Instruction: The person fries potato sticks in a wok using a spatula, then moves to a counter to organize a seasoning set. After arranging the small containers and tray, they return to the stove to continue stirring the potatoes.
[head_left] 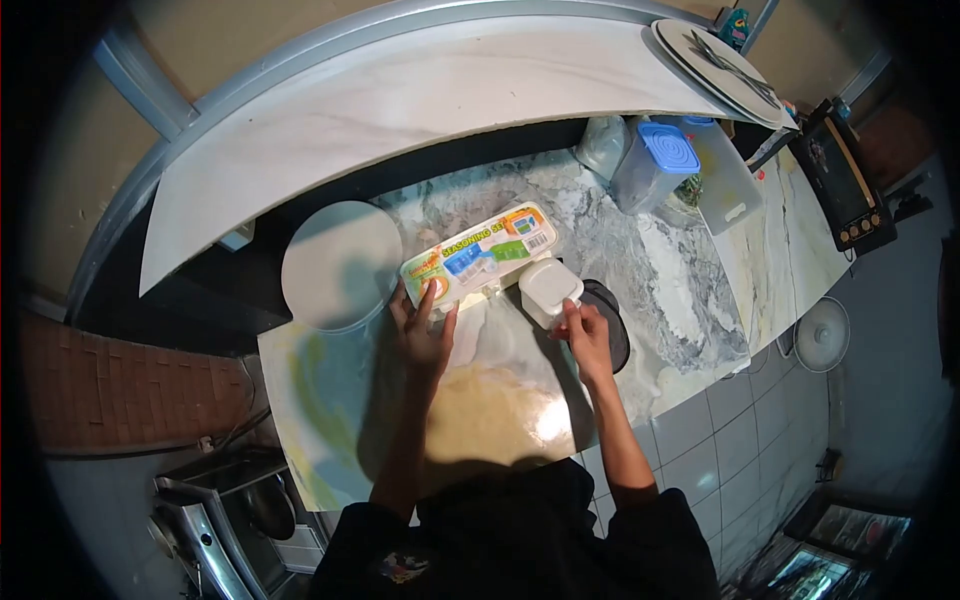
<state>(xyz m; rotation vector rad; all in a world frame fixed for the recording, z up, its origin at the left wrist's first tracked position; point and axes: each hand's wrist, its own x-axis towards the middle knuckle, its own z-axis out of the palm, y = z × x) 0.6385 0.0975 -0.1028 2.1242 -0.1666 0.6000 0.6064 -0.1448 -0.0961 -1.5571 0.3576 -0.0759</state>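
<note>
A long seasoning set box (480, 250) with a colourful printed label lies at a slant on the marble-patterned counter. My left hand (425, 335) grips its near left corner, with one fingertip on the label and the thumb at the front edge. Just right of the box, my right hand (588, 335) is closed on the near side of a small white container (550, 287) with a squarish lid. A bit of red shows by the fingers there. Behind the right hand, a dark round object (618, 345) is partly hidden.
A large round pale-lidded container (340, 265) stands at the left. At the back right are a blue-lidded clear container (655, 165), a plastic bag (602, 147) and a translucent board (735, 195). A raised shelf (400, 95) holds plates (700, 65) with cutlery. A toaster oven (845, 185) stands far right.
</note>
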